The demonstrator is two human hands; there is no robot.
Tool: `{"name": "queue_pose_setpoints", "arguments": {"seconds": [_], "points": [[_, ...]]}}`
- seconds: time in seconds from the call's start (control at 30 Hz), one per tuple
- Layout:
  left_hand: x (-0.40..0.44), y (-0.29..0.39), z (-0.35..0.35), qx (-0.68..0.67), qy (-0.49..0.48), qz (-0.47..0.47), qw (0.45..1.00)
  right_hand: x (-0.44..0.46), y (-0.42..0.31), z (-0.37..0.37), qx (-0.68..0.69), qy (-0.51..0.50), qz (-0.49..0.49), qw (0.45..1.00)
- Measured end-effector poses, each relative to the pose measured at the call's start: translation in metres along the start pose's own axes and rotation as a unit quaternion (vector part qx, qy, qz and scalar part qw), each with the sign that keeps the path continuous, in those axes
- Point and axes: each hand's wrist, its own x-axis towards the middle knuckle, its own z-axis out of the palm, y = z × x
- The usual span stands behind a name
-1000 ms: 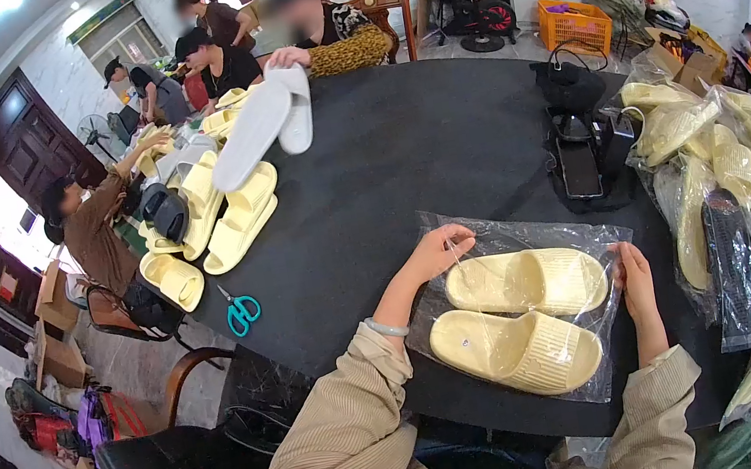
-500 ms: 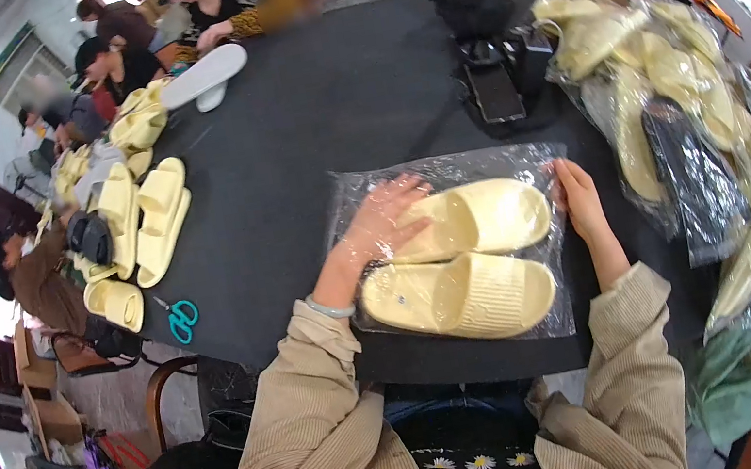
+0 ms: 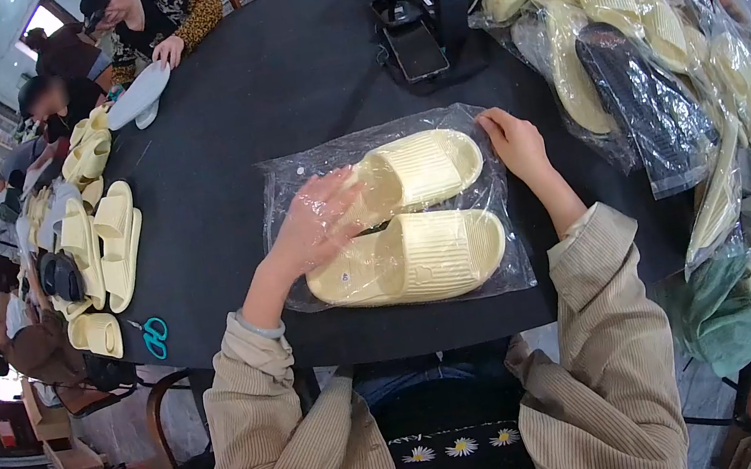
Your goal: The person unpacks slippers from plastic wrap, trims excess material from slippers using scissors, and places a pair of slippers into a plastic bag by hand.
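Note:
Before me on the black table, a pair of pale yellow slippers, the near slipper [image 3: 452,252] and the far slipper [image 3: 438,166], lies side by side inside a clear plastic bag [image 3: 283,180]. Their toes point right. My left hand [image 3: 317,226] rests flat on the bag over the heel ends, its fingers stretched out and slightly blurred. At the bag's upper right corner, my right hand [image 3: 519,148] pinches the plastic edge between thumb and fingers.
Bagged slippers [image 3: 634,7] are heaped on the right, with a dark bagged pair [image 3: 645,103] among them. A phone [image 3: 416,51] and black devices stand at the back. Teal scissors [image 3: 154,338] and loose yellow slippers [image 3: 117,246] lie left. A person [image 3: 156,24] handles a white slipper opposite.
My view has shifted, so the table's contents sit differently in frame. My left hand has slid toward the heel ends; my right hand still holds the bag's edge. Opposite, a person's hand now touches the white slipper.

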Motion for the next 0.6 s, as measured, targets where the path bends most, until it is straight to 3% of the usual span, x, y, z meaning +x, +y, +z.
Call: {"name": "queue_pose_setpoints", "arguments": {"seconds": [0.13,0.23,0.33,0.43,0.5,0.57,0.6], "points": [[0.006,0.022,0.000,-0.061,-0.071,0.057,0.994,0.000,0.000,0.001,0.008,-0.001,-0.016,1.000],[0.019,0.026,0.015,-0.140,-0.059,0.025,0.988,-0.002,-0.005,-0.003,0.042,-0.008,-0.009,0.999],[0.035,0.020,0.027,-0.079,-0.074,0.056,0.993,-0.001,-0.002,-0.001,0.047,-0.021,-0.015,0.999],[0.039,0.019,0.031,-0.100,-0.088,0.038,0.990,-0.001,0.002,-0.002,0.029,-0.022,-0.029,0.999],[0.030,0.012,0.032,-0.111,-0.072,0.047,0.990,0.001,0.005,-0.001,0.022,-0.015,-0.053,0.998],[0.017,0.009,0.026,-0.122,-0.028,0.018,0.992,0.005,0.002,-0.004,0.010,-0.063,-0.009,0.998],[0.010,0.004,0.020,-0.115,-0.008,0.028,0.993,0.007,0.011,0.003,0.020,-0.040,-0.047,0.998]]}}
